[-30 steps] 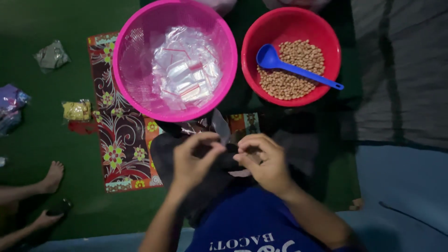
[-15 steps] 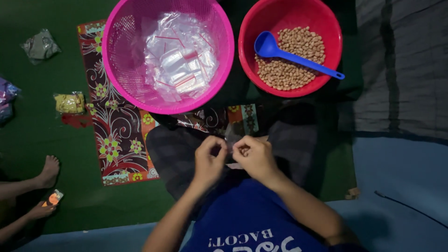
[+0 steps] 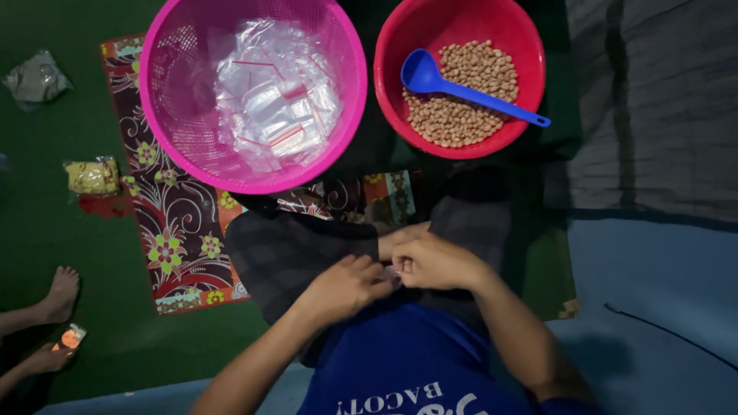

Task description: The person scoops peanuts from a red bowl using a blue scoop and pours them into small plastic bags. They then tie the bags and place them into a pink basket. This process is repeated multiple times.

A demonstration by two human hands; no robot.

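Hands meet over our lap: our left hand [image 3: 346, 288] and right hand [image 3: 434, 261] have their fingertips pinched together on a small clear plastic bag [image 3: 393, 274], mostly hidden between them, so we cannot tell how it sits. Ahead of us on the green floor stand a pink basket [image 3: 165, 146] of clear bags and, just beside it, a red bowl [image 3: 400, 38] of peanuts [image 3: 461, 115] with a blue scoop [image 3: 461, 88].

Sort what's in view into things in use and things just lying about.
In use: left hand, right hand, pink basket of clear bags, red bowl of peanuts, blue scoop.
Lying about: yellow packet, crumpled wrapper, floral mat.
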